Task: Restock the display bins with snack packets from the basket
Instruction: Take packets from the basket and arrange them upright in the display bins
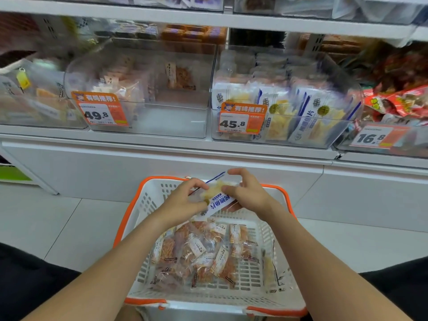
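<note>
A white basket with an orange rim (pixel 139 205) sits on the floor in front of me, holding several clear packets of orange snack sticks (pixel 199 253). Above its far end, my left hand (pixel 183 202) and my right hand (pixel 245 193) both grip a blue-and-white packet of pale chips (pixel 216 200). On the shelf above, the clear bin tagged 45.8 (pixel 284 135) holds matching blue-and-white packets. The clear bin tagged 49.8 (pixel 162 121) is partly filled, with orange snack packets at its back and left.
One more blue-and-white packet (pixel 273 272) leans against the basket's right wall. A bin of red packets tagged 16.8 (pixel 393 135) stands at the right, another clear bin (pixel 34 105) at the left. A white shelf base and grey floor tiles surround the basket.
</note>
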The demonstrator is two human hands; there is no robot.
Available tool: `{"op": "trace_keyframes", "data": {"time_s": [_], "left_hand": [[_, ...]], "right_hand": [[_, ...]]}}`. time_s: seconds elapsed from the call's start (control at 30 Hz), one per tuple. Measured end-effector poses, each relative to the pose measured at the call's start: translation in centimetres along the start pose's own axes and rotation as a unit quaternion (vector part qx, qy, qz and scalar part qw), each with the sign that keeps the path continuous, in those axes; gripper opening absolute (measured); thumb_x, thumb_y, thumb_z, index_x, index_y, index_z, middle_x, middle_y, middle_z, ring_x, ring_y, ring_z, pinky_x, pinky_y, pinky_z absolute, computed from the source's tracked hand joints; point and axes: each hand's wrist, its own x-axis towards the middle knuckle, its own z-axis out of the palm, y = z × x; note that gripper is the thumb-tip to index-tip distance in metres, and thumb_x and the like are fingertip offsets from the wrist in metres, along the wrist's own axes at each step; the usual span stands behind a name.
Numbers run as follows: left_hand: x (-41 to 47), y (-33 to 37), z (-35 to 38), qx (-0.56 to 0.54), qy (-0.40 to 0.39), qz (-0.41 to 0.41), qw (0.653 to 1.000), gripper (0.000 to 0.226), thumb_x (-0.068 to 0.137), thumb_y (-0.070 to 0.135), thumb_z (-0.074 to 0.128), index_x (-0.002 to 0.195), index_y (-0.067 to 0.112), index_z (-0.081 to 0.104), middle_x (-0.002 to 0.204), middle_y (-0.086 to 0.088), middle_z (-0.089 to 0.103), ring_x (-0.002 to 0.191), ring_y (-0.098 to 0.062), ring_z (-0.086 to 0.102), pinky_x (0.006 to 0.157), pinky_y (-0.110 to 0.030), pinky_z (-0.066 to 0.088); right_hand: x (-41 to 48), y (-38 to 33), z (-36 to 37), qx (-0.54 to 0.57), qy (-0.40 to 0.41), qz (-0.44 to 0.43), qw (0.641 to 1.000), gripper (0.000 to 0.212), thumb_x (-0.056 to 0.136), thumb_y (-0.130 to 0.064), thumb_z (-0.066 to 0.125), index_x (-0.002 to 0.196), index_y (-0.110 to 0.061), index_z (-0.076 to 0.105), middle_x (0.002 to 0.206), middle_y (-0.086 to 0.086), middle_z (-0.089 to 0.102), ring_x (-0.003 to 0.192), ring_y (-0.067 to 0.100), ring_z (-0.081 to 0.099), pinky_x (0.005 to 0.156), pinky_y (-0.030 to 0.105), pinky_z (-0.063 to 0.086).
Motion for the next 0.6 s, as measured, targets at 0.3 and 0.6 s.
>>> {"op": "trace_keyframes", "data": {"time_s": [0.3,0.6], "left_hand": [[-0.4,4.2,-0.1,0.043,0.102,0.138,0.984,0.066,0.068,0.039,0.095,0.119,0.042,0.054,0.129,0.019,0.045,0.122,-0.001,0.049,0.093,-0.023,0.048],[-0.2,8.5,-3.2,-0.229,-0.034,0.145,0.962,0.039,0.077,0.006,0.083,0.11,0.018,0.068,0.129,0.0,0.068,0.125,-0.024,0.066,0.098,-0.048,0.053]], "right_hand": [[-1.2,-4.2,-0.8,-0.02,0.048,-0.117,0.992,0.047,0.094,-0.018,0.07,0.135,-0.03,0.051,0.094,0.01,0.076,0.072,0.026,0.076,0.062,0.046,0.063],[-2.5,-8.5,-2.5,0.197,0.08,-0.043,0.976,0.041,0.106,-0.044,0.039,0.117,-0.014,0.065,0.089,0.018,0.078,0.071,0.036,0.075,0.057,0.033,0.055]]}}
